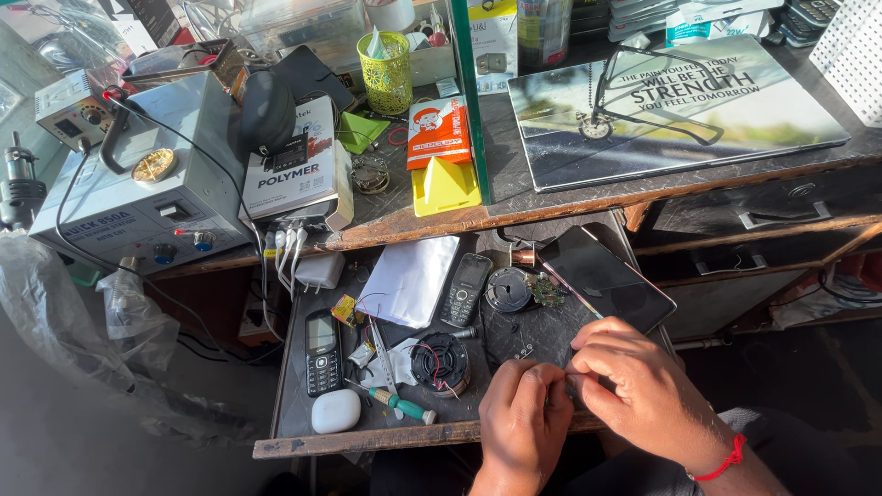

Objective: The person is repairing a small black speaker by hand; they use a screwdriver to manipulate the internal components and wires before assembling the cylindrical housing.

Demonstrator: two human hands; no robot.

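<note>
Whatever the left hand and right hand pinch between them is hidden by the fingers. Both forearms run off the bottom edge. The tablet is partly covered by the right hand. Small parts near the coil are too tiny to identify.

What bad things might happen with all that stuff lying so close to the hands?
The left hand and right hand pinch something too small to make out at the front edge of the pull-out board; it might drop off. The screwdriver and white case lie near that edge too and might get knocked off. The tablet just behind the right hand overhangs the board's side and might get bumped.
</note>
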